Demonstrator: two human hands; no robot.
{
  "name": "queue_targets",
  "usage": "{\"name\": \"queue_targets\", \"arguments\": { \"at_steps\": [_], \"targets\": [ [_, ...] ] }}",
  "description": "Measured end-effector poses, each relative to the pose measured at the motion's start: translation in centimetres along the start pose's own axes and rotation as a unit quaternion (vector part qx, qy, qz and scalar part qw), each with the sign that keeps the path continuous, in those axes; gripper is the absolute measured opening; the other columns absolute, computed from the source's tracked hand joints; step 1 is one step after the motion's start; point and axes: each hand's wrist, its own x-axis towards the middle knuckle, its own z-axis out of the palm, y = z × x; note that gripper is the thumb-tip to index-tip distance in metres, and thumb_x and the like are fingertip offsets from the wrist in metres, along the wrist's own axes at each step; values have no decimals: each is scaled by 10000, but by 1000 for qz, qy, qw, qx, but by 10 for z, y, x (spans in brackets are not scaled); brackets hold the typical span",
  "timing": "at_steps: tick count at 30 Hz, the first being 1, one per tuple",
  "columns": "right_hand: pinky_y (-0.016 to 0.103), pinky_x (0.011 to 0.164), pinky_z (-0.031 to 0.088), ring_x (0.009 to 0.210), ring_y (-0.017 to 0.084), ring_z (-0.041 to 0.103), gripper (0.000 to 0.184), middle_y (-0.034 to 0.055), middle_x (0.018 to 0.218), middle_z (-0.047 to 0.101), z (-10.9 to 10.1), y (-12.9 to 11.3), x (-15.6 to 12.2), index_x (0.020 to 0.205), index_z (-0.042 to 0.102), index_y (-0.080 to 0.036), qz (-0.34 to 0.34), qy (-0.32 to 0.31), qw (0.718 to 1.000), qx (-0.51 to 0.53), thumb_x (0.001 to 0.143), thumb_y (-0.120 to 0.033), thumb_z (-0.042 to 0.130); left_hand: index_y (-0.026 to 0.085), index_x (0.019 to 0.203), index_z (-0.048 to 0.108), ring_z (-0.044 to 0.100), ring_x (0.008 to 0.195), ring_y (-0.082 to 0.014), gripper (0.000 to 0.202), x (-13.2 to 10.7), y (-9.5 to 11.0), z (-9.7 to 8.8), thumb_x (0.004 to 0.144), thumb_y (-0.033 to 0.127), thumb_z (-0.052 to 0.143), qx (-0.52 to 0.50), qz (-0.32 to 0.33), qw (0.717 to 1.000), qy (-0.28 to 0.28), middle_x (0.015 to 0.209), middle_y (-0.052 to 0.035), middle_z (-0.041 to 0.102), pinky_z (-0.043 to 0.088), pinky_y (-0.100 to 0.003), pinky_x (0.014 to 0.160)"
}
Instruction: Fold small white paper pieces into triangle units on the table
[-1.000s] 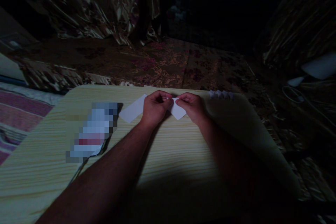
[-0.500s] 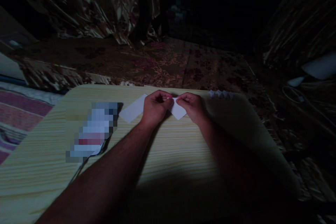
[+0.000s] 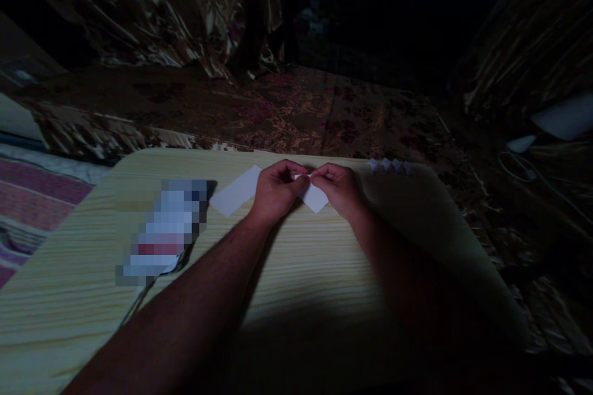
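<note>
Between my two hands is a small white piece of paper (image 3: 315,200), its lower corner pointing toward me. My left hand (image 3: 278,191) pinches its upper left edge between thumb and fingers. On the other side, my right hand (image 3: 336,186) pinches the upper right edge, the fingertips of both hands almost meeting. The top of the paper is mostly hidden by the fingers. Just left of my left hand lies a white paper strip (image 3: 235,191), flat and slanted. Several small folded paper pieces (image 3: 390,166) stand in a row at the far right edge.
A pale wooden table (image 3: 315,278) carries everything. On its left lies a blurred-out flat device (image 3: 171,222) with a cable (image 3: 134,305). Behind the table is a patterned cloth-covered surface (image 3: 278,111) with curtains (image 3: 208,6). A white charger-like object and cord (image 3: 521,144) lie at right.
My left fingertips have shifted slightly right, closer to the right ones, and cover more of the paper's top edge. The other things have stayed put.
</note>
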Motion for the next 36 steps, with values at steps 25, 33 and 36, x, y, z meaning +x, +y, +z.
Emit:
{"name": "queue_targets", "arguments": {
  "at_steps": [25,33,36],
  "targets": [
    [221,473,392,522,119,571,166,4,635,669,-1,-1,0,759,676,-158,11,-21,1000,10,664,-292,700,154,749,700,510,530,-95,125,2,-2,-2,657,232,732,15,9,1000,2,633,3,642,383,-210,512],
    [220,472,395,520,116,571,159,4,645,672,-1,2,0,761,680,-161,4,-21,1000,21,671,-289,702,149,754,699,507,531,-93,128,1,-2,-1,658,228,733,9,8,1000,3,637,3,642,376,-208,510],
    [224,472,400,518,118,570,162,5,646,673,-1,2,0,766,681,-161,4,-22,999,23,672,-291,701,149,751,699,517,539,-97,127,1,-2,-1,653,223,733,-1,6,1000,2,647,0,648,386,-211,520]
  ]
}}
